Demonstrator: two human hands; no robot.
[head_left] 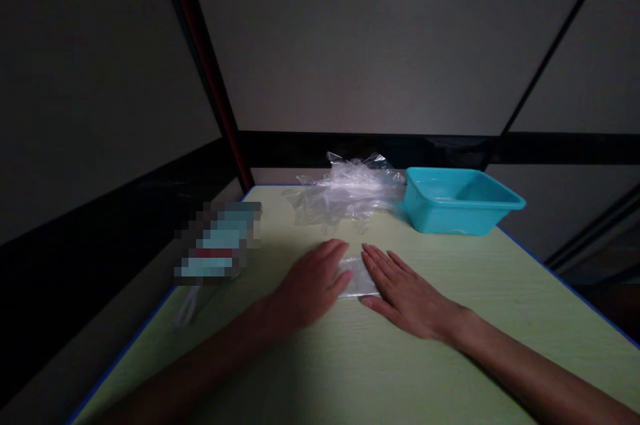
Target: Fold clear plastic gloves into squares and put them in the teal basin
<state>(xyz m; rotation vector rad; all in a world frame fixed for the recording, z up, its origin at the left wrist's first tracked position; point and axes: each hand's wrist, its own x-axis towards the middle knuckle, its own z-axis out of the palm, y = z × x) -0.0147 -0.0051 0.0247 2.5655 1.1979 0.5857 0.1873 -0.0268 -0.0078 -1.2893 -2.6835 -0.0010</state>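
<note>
A small flat piece of clear plastic (358, 282), perhaps a folded bag, lies on the table in front of me. My right hand (407, 295) rests flat over its right end, fingers stretched out and thumb apart. At the left end, my left hand (313, 282) is slightly arched, thumb spread from the fingers and close to the plastic; it looks a little blurred, and whether it presses down I cannot tell. Beyond both hands sits a crumpled heap of clear plastic bags (350, 188).
A turquoise plastic basin (453, 218) stands at the back right, beside the heap. On the left edge lies a pixelated item (220, 245) with a pale loop of cord (187, 305). The light green table (350, 372) has blue edging, with grey panel walls (360, 45) behind it.
</note>
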